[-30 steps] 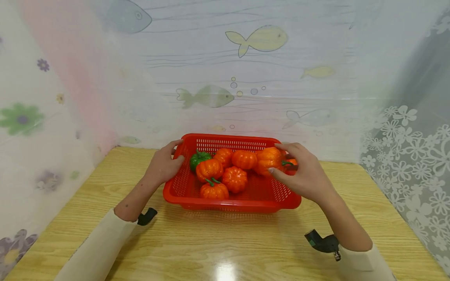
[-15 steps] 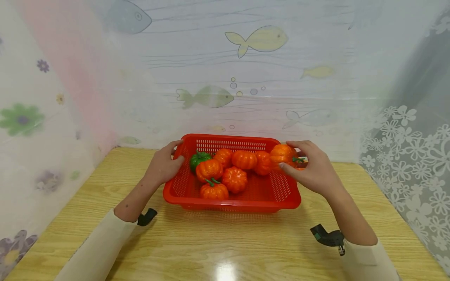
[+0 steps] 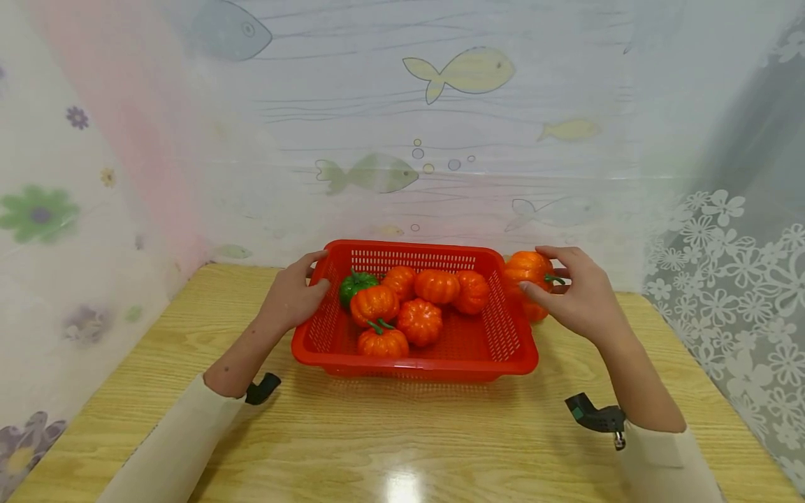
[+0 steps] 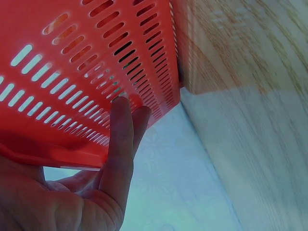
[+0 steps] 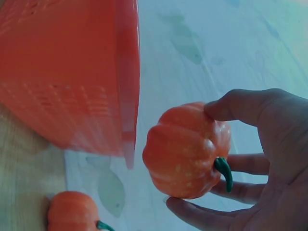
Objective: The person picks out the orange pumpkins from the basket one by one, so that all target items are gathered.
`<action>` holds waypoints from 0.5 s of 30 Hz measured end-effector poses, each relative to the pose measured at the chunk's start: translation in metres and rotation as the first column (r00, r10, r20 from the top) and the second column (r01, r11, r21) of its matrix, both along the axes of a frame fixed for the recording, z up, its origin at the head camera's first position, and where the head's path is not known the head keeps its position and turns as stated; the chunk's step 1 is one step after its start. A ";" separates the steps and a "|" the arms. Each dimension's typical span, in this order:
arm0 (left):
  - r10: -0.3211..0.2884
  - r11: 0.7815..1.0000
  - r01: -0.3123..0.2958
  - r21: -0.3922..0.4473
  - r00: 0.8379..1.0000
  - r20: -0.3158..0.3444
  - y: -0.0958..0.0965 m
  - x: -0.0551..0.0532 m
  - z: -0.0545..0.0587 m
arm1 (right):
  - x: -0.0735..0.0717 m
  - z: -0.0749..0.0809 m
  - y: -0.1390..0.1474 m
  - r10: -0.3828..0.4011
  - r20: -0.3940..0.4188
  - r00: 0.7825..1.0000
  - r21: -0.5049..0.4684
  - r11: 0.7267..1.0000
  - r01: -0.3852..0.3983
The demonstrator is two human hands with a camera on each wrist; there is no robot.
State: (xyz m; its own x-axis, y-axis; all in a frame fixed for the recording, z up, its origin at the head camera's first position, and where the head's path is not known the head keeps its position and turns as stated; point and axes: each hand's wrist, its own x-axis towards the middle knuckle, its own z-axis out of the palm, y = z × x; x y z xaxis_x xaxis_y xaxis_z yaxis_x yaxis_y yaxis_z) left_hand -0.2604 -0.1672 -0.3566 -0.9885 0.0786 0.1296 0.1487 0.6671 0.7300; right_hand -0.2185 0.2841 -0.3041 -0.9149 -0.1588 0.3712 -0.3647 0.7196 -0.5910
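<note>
Over the table (image 3: 352,426), stretched forward with both arms (image 3: 170,443). Gripping the basket (image 3: 415,365) by its left rim with the left hand (image 3: 294,293); with the right hand (image 3: 577,297), pinching a pumpkin (image 5: 180,154) just outside the right rim.

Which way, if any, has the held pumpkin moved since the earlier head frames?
Yes, right: in head view the held pumpkin went from over the basket to past its right rim.
</note>
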 end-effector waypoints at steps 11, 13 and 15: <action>-0.009 1.000 0.009 0.005 1.000 0.000 0.000 0.000 0.001 | -0.007 -0.002 0.018 -0.052 0.027 0.998 0.007 0.999 0.052; -0.008 1.000 0.008 0.004 1.000 0.000 0.000 0.000 0.001 | -0.008 -0.002 0.022 -0.057 0.029 0.998 0.002 0.998 0.057; -0.009 1.000 0.009 0.001 1.000 0.000 0.000 0.001 0.001 | -0.009 -0.004 0.025 -0.060 0.028 0.998 0.000 0.998 0.060</action>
State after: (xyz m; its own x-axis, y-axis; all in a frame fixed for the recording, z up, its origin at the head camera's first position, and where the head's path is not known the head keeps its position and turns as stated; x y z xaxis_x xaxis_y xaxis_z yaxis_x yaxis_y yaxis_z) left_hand -0.2599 -0.1673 -0.3557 -0.9877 0.0870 0.1299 0.1547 0.6648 0.7308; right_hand -0.2273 0.3089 -0.3080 -0.9328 -0.1028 0.3453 -0.3039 0.7394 -0.6008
